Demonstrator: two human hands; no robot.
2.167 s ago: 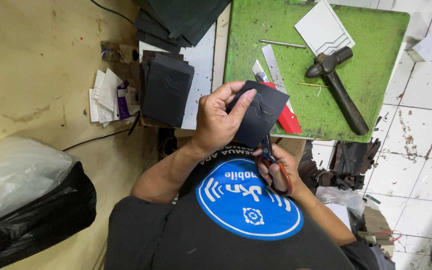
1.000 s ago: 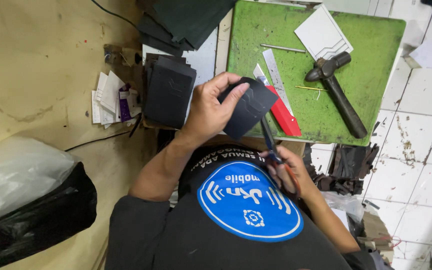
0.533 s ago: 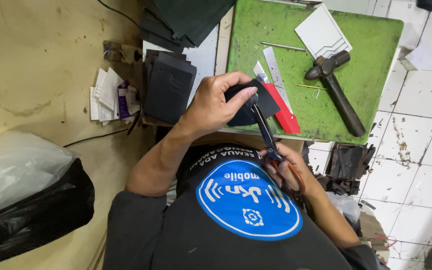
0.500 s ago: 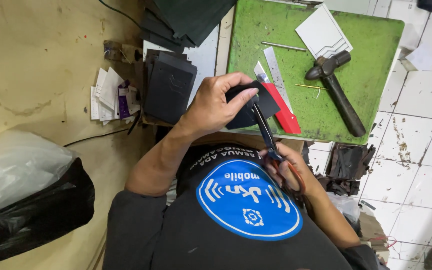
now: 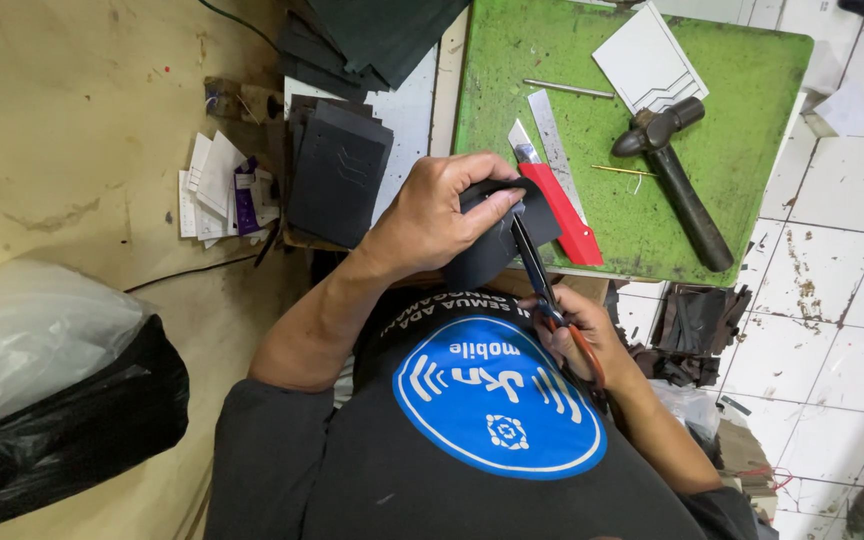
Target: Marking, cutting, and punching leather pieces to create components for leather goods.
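Black is the one leather piece (image 5: pixel 497 245) that the left hand (image 5: pixel 432 215) grips with closed fingers, held up by the near edge of the green mat (image 5: pixel 752 130). One pair of scissors (image 5: pixel 542 285) cuts into it, and the right hand (image 5: pixel 587 340) is closed on the handles. On the mat lie one hammer (image 5: pixel 677 175), one red knife (image 5: pixel 557 195) and one metal ruler (image 5: pixel 552 140).

We see the left hand (image 5: pixel 432 215) pinching a dark leather piece (image 5: pixel 497 240) above the edge of the green cutting mat (image 5: pixel 752 120), while the right hand (image 5: pixel 582 335) holds orange-handled scissors (image 5: pixel 542 280) with the blades at that piece. On the mat lie a red utility knife (image 5: pixel 557 195), a steel ruler (image 5: pixel 555 140), a hammer (image 5: pixel 677 180) and a white card (image 5: pixel 647 60). A stack of dark pieces (image 5: pixel 337 170) sits just left of the mat.
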